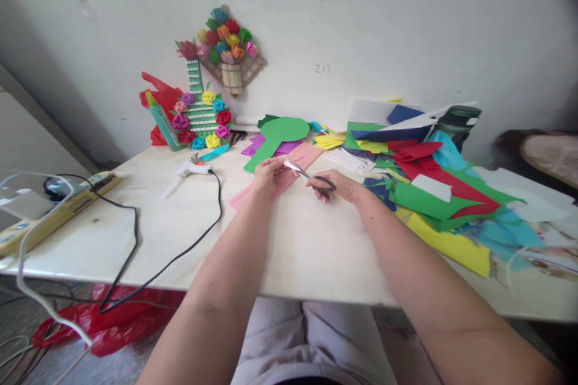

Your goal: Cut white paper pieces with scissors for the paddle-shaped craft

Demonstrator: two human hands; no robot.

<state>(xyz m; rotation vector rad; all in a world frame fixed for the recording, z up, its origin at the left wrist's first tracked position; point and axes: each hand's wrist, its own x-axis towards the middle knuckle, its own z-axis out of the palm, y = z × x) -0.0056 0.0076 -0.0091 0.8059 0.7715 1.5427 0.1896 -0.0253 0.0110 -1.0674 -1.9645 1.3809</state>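
My right hand (339, 185) grips a pair of black-handled scissors (324, 185), fingers through the loops. Their blades point left and meet a small strip of white paper (291, 165). That strip is pinched in my left hand (270, 173). Beneath and behind both hands lies a sheet of pink paper (307, 155) on the table. A large green paper piece (282, 133) rests just beyond my left hand, over some purple paper (253, 145). Whether the blades are parted is too blurred to make out.
Left of me lie a white glue gun (192, 169) with its black cord, a power strip (54, 212) and a glue bottle (163, 123). A paper-flower guitar (201, 105) leans at the wall. Coloured paper scraps (433, 192) and a dark bottle (458, 123) crowd the right.
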